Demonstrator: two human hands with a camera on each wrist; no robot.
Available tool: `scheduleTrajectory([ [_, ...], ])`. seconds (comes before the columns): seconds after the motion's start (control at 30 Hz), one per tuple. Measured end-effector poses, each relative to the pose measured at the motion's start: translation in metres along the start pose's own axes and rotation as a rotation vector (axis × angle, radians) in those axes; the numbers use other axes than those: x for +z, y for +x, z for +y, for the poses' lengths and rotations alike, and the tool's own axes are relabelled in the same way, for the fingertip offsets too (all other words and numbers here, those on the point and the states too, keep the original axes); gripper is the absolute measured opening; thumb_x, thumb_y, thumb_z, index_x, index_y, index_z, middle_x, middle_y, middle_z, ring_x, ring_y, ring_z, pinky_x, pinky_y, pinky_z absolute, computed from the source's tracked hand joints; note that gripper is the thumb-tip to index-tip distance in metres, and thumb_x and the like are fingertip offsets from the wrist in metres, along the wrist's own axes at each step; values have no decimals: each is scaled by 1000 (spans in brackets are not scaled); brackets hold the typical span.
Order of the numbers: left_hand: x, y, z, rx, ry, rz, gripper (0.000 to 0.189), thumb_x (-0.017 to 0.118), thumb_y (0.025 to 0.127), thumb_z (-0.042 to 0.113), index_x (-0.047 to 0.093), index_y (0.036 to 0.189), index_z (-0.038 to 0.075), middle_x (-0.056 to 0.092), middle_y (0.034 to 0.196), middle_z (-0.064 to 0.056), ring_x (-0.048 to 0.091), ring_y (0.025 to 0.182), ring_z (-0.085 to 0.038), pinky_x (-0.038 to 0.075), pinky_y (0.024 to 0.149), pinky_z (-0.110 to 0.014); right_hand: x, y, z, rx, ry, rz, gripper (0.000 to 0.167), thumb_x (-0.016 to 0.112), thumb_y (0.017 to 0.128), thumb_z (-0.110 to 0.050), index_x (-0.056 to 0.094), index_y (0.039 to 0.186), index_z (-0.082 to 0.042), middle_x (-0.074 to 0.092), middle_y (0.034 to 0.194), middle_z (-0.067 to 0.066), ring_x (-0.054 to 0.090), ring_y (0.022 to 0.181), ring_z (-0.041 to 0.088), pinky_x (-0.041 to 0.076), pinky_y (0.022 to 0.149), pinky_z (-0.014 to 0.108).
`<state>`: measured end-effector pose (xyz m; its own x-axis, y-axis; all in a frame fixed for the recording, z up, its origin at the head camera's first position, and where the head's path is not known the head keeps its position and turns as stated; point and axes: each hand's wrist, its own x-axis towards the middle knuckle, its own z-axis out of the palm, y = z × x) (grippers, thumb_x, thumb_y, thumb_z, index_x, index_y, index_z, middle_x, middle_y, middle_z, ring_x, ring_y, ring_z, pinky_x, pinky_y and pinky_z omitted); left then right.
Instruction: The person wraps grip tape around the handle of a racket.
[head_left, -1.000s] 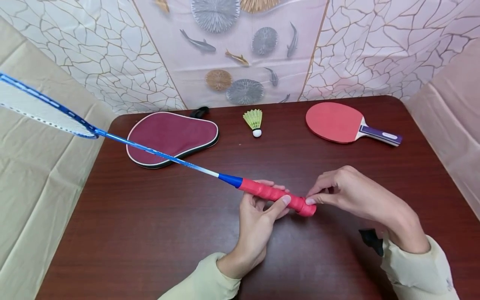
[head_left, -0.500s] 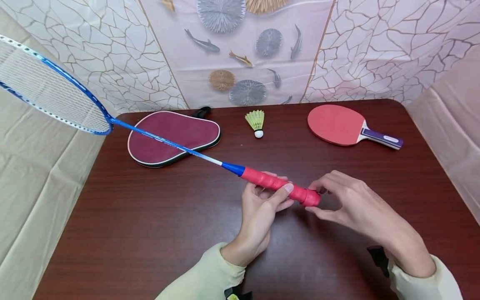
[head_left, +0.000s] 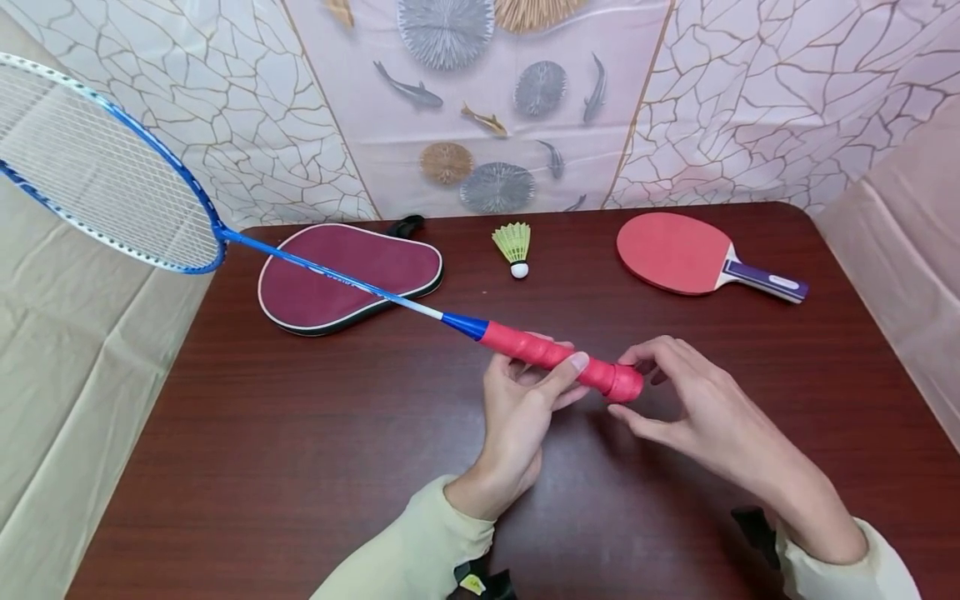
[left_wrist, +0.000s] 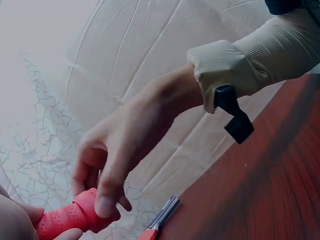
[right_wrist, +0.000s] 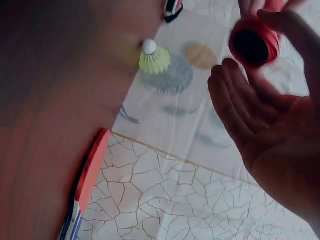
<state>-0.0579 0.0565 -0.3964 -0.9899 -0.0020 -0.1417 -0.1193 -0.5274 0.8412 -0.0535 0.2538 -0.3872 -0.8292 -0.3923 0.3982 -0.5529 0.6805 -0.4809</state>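
Note:
A blue badminton racket (head_left: 360, 285) with a red perforated grip (head_left: 517, 343) is held above the table, its strung head at the upper left. My left hand (head_left: 513, 425) holds the grip, thumb on top and fingers beneath. Around the butt end, my right hand (head_left: 705, 408) hovers with fingers and thumb spread. In the right wrist view its fingers (right_wrist: 232, 87) are fairly straight beside the dark round butt (right_wrist: 250, 46). The wrapped ring at the grip's end also shows in the left wrist view, where the right thumb (left_wrist: 107, 195) overlaps it; contact is unclear.
On the brown table (head_left: 300, 467) lie a maroon paddle case (head_left: 337, 250), a yellow shuttlecock (head_left: 513, 246) and a red table tennis paddle (head_left: 675, 252). Patterned cloth (head_left: 487, 100) hangs behind, and plain cloth (head_left: 67, 400) lines the left side.
The racket has risen slightly and more of its head shows. My right hand has gone from pinching the grip's end to spread fingers around it. The left hand keeps its hold.

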Motion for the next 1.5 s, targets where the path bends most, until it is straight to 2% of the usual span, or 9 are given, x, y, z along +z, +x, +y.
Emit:
scheduleTrajectory([
  [0.17,0,-1,-1,21,61,4,49,84,78,8,55,117,2,66,108,-18,69,93,-31,57,76,-46,-2,-6,3,42,59,53,52,91,66,-18,65,110,-17,63,99,-13,60,83,5,46,75,15],
  [0.27,-5,-1,1,98,149,-19,44,82,81,13,62,120,7,67,113,-10,67,97,-26,57,78,-39,-12,-12,8,90,119,41,49,91,68,-17,67,109,-24,66,96,-16,62,84,4,46,74,14],
  [0.37,-15,1,9,185,133,-38,39,74,89,16,61,126,9,65,115,-12,64,100,-27,57,78,-41,-22,-20,16,162,171,11,48,91,69,-15,68,110,-28,67,95,-14,63,85,6,46,74,13],
  [0.43,-24,2,15,197,79,-71,37,65,96,17,56,128,4,63,116,-19,63,103,-30,57,79,-46,-28,-25,22,230,232,-22,47,89,71,-13,68,111,-27,68,96,-11,62,86,8,47,76,13],
  [0.6,-50,1,22,74,10,-138,33,55,101,21,55,121,-6,58,123,-25,62,108,-35,53,85,-52,-33,-33,42,375,425,-116,42,83,79,-9,66,117,-18,70,98,1,66,87,17,52,69,21],
  [0.8,-68,-3,15,-192,-89,-53,30,53,101,11,49,122,-9,60,118,-25,65,104,-36,51,92,-48,-32,-38,66,523,501,-241,34,77,87,-16,64,118,-13,71,94,8,68,84,22,53,68,25],
  [0.93,-72,-6,6,-308,-105,-27,32,52,101,6,45,124,-14,60,119,-28,61,111,-42,50,93,-45,-34,-39,81,569,486,-345,32,70,92,-20,62,119,-5,71,92,11,66,84,23,51,72,24],
  [1.2,-76,0,-12,-361,-54,29,32,54,98,-1,50,123,-20,60,114,-23,66,100,-30,50,93,-41,-28,-44,100,660,507,-521,42,62,97,-24,56,127,4,66,97,11,62,80,24,51,70,30],
  [1.5,-77,1,-19,-370,-28,102,28,58,94,-5,51,117,-20,63,105,-25,67,100,-37,52,91,-41,-20,-41,100,640,432,-491,40,69,92,-24,61,119,4,66,95,9,61,84,18,52,71,26],
])
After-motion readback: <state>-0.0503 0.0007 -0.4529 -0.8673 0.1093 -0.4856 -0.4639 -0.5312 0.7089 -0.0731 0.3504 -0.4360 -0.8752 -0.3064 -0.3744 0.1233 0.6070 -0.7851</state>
